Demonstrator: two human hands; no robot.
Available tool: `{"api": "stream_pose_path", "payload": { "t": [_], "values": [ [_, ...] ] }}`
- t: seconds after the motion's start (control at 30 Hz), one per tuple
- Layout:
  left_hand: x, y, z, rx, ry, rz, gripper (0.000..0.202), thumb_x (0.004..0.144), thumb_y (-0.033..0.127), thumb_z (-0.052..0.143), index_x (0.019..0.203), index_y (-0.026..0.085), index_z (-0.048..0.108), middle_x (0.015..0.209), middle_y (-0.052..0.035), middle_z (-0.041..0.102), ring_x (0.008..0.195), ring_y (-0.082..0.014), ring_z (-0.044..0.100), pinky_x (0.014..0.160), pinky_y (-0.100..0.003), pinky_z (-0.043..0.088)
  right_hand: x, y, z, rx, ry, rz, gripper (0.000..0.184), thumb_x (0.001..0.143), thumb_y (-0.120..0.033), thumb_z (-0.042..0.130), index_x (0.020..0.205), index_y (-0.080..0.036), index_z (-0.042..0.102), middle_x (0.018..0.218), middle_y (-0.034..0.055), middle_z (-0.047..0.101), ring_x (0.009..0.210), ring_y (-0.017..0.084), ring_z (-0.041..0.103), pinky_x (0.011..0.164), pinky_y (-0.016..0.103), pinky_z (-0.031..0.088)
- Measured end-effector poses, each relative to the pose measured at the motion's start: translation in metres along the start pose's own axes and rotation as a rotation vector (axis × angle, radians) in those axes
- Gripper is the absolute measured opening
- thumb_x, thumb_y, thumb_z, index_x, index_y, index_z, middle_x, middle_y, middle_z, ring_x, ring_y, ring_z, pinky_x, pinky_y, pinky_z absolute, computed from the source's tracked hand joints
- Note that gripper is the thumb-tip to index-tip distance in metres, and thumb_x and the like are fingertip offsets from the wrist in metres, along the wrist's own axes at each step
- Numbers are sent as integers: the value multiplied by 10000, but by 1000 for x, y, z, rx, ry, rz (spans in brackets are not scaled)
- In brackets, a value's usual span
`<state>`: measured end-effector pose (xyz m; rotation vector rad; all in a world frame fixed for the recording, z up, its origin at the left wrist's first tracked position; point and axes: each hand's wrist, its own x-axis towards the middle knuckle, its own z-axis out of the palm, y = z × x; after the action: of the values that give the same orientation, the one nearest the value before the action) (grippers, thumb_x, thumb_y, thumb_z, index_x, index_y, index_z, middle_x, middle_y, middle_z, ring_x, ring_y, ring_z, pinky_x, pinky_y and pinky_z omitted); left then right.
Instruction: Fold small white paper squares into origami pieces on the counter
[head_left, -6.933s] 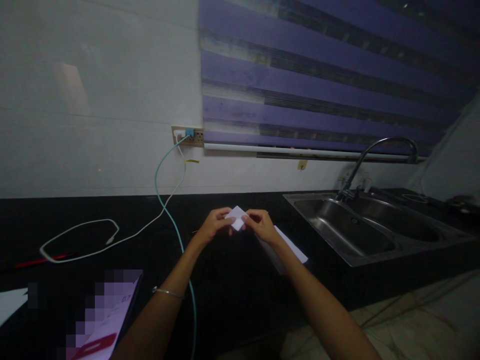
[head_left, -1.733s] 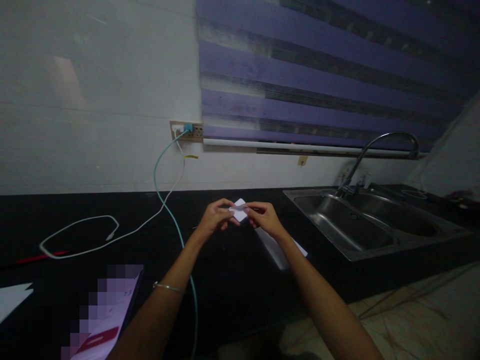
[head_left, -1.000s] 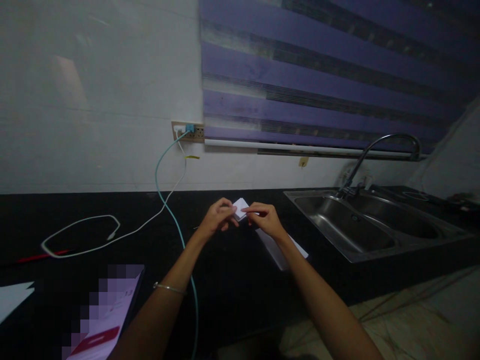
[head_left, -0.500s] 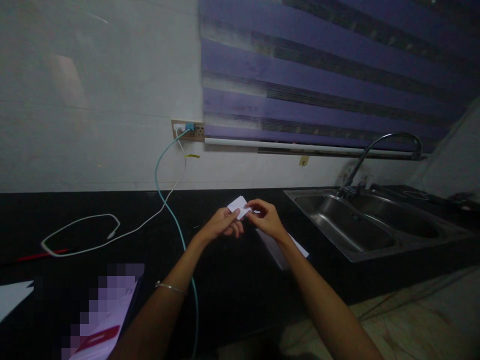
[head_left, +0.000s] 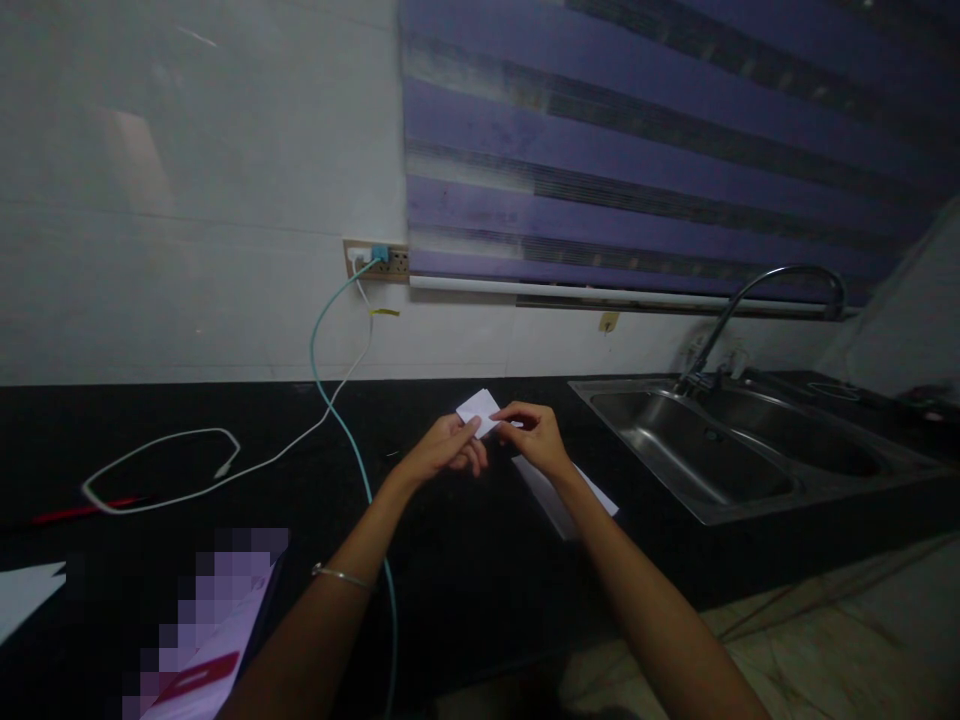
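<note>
Two hands with paper over black counter, purple blind behind

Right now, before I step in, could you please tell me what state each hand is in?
Left hand: closed, holding a small folded white paper square.
Right hand: closed, thumb and forefinger pinching that same square at its right edge.

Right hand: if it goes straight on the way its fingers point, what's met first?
The small white paper at the right hand; beyond it, perhaps the left hand, though depth is unclear.
</note>
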<state>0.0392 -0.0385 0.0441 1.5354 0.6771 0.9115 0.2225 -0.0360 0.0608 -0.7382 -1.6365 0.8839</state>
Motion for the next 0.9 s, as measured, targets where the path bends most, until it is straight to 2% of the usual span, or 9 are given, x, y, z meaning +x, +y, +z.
{"api": "stream_pose_path", "payload": {
  "t": [0.2,0.5,0.57,0.63,0.73,0.83,0.9],
  "values": [
    [1,1,-1,3,24,0,469,867,557,496,826,97,578,525,-84,644,399,-110,566,368,-191,222,0,-1,-2,59,-68,21,216,731,-305,699,890,-162,727,761,39,677,544,121,594,544,262,484],
    [-3,6,0,0,17,16,445,873,526,508,844,88,584,514,-77,635,400,-112,568,378,-190,230,0,6,-2,-16,-7,7,185,737,-275,682,865,-153,739,665,33,664,566,135,591,571,272,475],
    [-3,4,-1,7,18,19,444,874,530,504,823,96,577,510,-74,634,394,-110,565,377,-189,235,0,4,0,16,-25,7,217,734,-278,684,910,-154,709,701,34,665,582,134,596,587,274,489],
    [-2,2,-2,14,21,22,451,875,541,495,797,103,569,505,-70,632,382,-106,556,374,-187,237,0,3,1,107,-59,31,327,726,-289,693,1030,-182,636,744,20,662,590,129,600,596,272,504],
    [-2,2,-2,27,18,28,468,867,562,493,774,108,559,499,-66,628,371,-103,552,374,-183,243,0,3,1,233,-109,121,444,729,-334,694,1123,-229,520,744,-10,653,571,118,595,556,252,504],
    [-3,3,-1,43,19,21,481,867,574,480,768,110,558,507,-65,631,378,-106,563,380,-183,254,-1,5,2,188,-167,232,321,762,-413,665,963,-176,584,691,3,641,546,105,576,501,215,474],
    [-3,3,0,59,19,21,485,880,573,454,761,113,557,521,-69,638,387,-109,571,384,-185,258,-1,5,4,118,-225,280,315,770,-446,655,820,-136,630,654,19,631,525,93,559,475,194,443]
  ]
}}
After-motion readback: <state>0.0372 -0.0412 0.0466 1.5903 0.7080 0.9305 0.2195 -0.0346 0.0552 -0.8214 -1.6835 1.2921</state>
